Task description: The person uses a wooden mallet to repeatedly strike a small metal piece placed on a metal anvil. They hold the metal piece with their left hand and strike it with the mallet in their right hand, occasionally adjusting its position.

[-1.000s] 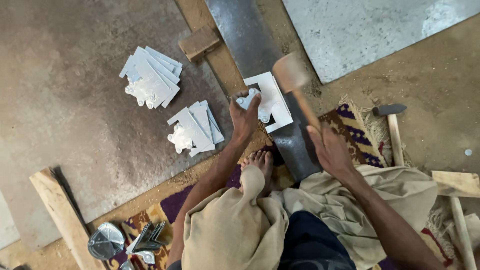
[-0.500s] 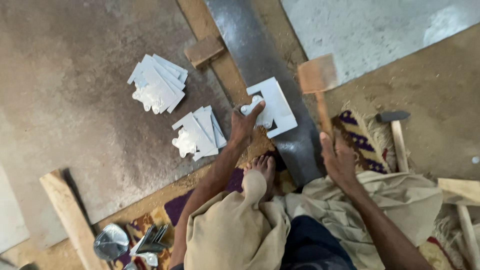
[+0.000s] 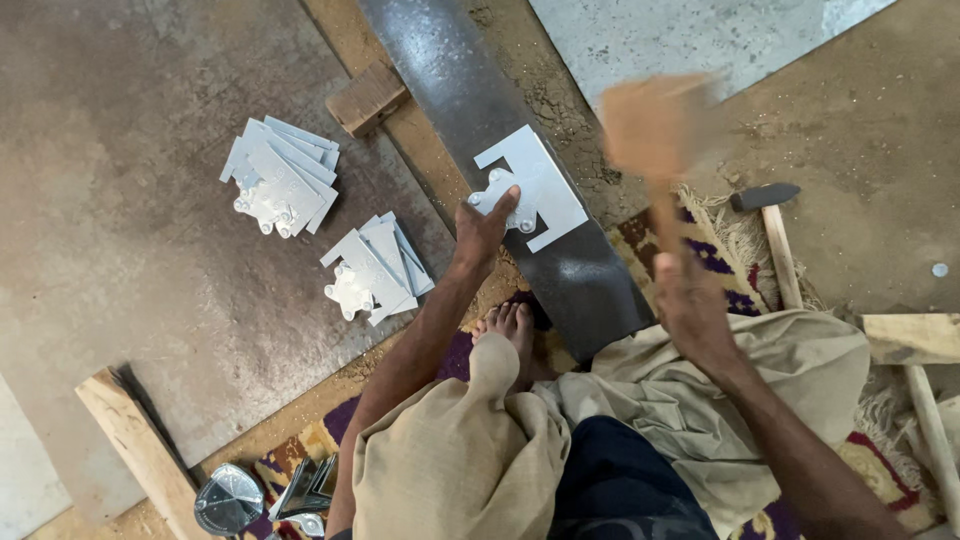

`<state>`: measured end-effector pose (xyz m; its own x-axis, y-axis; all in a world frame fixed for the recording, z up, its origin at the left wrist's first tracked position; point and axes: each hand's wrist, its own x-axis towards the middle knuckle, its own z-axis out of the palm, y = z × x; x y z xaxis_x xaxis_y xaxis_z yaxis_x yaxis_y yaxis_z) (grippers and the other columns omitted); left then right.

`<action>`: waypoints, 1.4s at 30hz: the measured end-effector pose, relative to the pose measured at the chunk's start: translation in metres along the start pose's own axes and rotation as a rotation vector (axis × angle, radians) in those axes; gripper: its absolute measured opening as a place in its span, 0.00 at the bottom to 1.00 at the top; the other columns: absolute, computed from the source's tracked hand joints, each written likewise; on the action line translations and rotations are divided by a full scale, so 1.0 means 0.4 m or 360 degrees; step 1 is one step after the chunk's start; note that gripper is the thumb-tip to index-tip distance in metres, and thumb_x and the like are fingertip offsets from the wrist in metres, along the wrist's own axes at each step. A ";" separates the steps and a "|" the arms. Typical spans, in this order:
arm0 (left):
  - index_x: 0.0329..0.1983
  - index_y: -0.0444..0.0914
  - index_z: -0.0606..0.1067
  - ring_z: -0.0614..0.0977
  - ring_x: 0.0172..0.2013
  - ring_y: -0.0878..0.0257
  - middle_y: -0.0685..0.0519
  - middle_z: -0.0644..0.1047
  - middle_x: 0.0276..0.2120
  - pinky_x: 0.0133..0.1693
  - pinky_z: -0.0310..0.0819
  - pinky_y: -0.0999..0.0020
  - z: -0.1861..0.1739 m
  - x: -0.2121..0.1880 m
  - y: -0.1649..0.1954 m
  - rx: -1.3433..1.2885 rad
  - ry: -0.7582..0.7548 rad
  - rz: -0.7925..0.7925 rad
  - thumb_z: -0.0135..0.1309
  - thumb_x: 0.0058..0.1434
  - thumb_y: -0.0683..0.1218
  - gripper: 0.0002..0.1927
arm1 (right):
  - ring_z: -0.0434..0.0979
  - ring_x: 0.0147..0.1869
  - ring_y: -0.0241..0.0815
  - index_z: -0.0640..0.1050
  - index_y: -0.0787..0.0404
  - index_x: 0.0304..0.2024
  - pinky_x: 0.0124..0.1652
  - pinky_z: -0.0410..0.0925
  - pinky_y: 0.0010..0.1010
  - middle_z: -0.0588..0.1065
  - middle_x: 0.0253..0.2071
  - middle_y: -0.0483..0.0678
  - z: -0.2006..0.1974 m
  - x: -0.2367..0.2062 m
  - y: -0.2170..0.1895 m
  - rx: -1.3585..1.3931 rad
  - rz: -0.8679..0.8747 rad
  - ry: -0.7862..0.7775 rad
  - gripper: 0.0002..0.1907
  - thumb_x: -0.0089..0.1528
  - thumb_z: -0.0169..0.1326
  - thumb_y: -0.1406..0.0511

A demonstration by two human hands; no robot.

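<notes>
Mallet (image 3: 655, 130) handle upright, head up

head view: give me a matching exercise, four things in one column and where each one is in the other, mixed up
Things:
1. wooden mallet
2. cut metal plate
3. small wooden block
4. steel hammer

Places:
A. lying on the ground beyond the rug's fringe
B. raised in the right hand
C. against the far side of the dark steel beam
D. flat on the beam under the left hand

Pairs: 1-B, 2-D, 3-C, 4-A
</notes>
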<state>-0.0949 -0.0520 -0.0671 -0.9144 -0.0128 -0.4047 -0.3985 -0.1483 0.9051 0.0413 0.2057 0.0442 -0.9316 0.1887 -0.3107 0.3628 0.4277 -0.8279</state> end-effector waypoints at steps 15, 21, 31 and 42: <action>0.38 0.27 0.80 0.84 0.30 0.62 0.45 0.84 0.33 0.31 0.79 0.66 -0.001 0.031 0.007 0.0301 0.0102 0.0040 0.67 0.59 0.48 0.18 | 0.58 0.20 0.33 0.68 0.58 0.32 0.19 0.53 0.30 0.63 0.21 0.41 0.000 0.027 -0.005 0.0216 0.0485 -0.0261 0.21 0.71 0.42 0.51; 0.41 0.24 0.80 0.85 0.31 0.60 0.44 0.83 0.34 0.31 0.80 0.64 -0.010 0.044 -0.017 -0.0107 0.0014 0.0089 0.66 0.58 0.48 0.20 | 0.54 0.17 0.31 0.66 0.57 0.34 0.18 0.51 0.28 0.60 0.19 0.39 0.035 0.098 -0.096 0.0511 0.0201 -0.0306 0.22 0.74 0.41 0.49; 0.43 0.25 0.78 0.86 0.32 0.60 0.44 0.83 0.35 0.33 0.82 0.65 -0.034 0.036 0.002 0.0111 0.0114 -0.0068 0.67 0.57 0.49 0.22 | 0.62 0.19 0.31 0.71 0.60 0.39 0.19 0.57 0.27 0.63 0.18 0.41 0.090 0.134 -0.084 -0.0082 -0.0381 -0.0130 0.22 0.71 0.42 0.48; 0.41 0.28 0.81 0.84 0.30 0.65 0.49 0.84 0.32 0.31 0.79 0.68 -0.057 0.004 -0.002 -0.0124 -0.0042 0.0185 0.63 0.62 0.47 0.14 | 0.70 0.21 0.39 0.70 0.66 0.45 0.23 0.62 0.34 0.67 0.19 0.45 0.085 0.038 -0.109 -0.0519 -0.0278 -0.0093 0.28 0.69 0.42 0.46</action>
<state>-0.0943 -0.0746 -0.0715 -0.9561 -0.0084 -0.2930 -0.2838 -0.2238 0.9324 0.0108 0.1601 0.0596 -0.9765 0.0411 -0.2117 0.1776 0.7100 -0.6815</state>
